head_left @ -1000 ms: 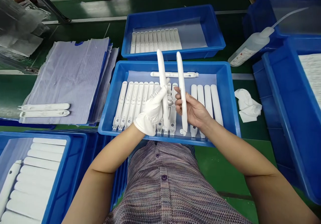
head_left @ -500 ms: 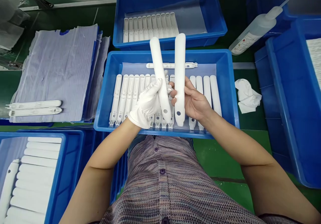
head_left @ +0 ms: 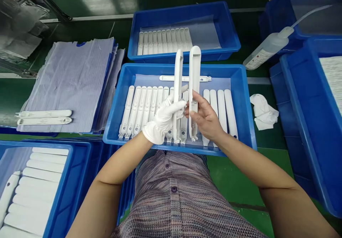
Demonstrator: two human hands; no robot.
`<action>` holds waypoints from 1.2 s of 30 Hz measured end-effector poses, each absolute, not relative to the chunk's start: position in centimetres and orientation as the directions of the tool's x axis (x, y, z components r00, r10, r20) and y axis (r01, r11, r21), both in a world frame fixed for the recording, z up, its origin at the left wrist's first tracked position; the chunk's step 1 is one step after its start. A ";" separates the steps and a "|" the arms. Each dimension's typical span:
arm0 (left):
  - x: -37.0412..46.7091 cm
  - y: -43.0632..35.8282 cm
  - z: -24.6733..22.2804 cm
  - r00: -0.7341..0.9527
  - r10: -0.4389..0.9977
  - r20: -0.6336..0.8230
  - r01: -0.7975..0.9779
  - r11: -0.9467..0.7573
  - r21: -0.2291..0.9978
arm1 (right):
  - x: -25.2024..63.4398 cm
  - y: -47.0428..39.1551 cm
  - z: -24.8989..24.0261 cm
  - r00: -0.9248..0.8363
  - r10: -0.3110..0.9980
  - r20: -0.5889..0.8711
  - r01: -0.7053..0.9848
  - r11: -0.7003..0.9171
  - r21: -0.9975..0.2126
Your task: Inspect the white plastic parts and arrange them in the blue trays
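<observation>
My left hand [head_left: 164, 119], in a white glove, is closed on a long white plastic shell [head_left: 177, 85], held upright and turned edge-on. Bare, my right hand [head_left: 204, 115] grips a second white plastic shell [head_left: 195, 74], its hollow inner side facing me. The two shells stand side by side, a narrow gap between them. Both are above a blue tray [head_left: 251, 124]. In that tray lies a row of similar shells, hollow side up at the left [head_left: 137, 110] and smooth side up at the right [head_left: 230, 111]. One more shell [head_left: 168, 78] lies crosswise behind the row.
Behind stands another blue tray [head_left: 229, 35] with a row of white shells. Two shells rest on a sheet-covered stack [head_left: 72, 78] at left. A lower-left tray [head_left: 68, 159] holds several more. At right are a squeeze bottle [head_left: 269, 49], a crumpled white cloth [head_left: 263, 111] and blue bins [head_left: 299, 124].
Both hands have turned their shells: the smooth outer faces showed before, now the left one is edge-on and the right one shows its hollow inside. The camera view has tilted up slightly.
</observation>
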State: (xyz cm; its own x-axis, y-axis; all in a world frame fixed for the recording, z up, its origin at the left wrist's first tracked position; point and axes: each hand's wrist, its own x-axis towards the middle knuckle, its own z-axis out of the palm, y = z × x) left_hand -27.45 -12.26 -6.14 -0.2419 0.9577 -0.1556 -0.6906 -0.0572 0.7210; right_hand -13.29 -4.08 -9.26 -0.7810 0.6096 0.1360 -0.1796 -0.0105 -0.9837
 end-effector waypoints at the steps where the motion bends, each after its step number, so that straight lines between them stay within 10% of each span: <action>1: -27.6 -12.3 -6.3 -0.230 0.964 -0.133 -0.656 -0.053 0.752 | -13.2 -4.2 -9.3 -0.756 0.620 0.211 -0.183 0.108 -0.977; 5: -28.4 -12.3 -6.8 -0.155 0.985 -0.071 -0.590 -0.034 0.807 | -12.8 -4.7 -9.4 -0.664 0.617 0.422 -0.123 0.466 -0.876; 12: -28.3 -11.8 -6.7 -0.186 0.981 -0.053 -0.540 -0.057 0.840 | -12.6 -4.7 -8.8 -0.662 0.602 0.447 -0.051 0.558 -0.828; 23: -28.5 -9.6 -10.7 -0.107 0.947 -0.302 -0.064 0.297 0.953 | -9.3 1.1 -9.9 -0.728 0.550 -0.409 0.677 0.476 -0.562; 36: -28.2 -8.4 -14.9 -0.146 0.950 -0.277 0.427 0.313 0.848 | -11.5 5.1 -10.2 -0.743 0.533 -0.404 0.668 0.625 -0.405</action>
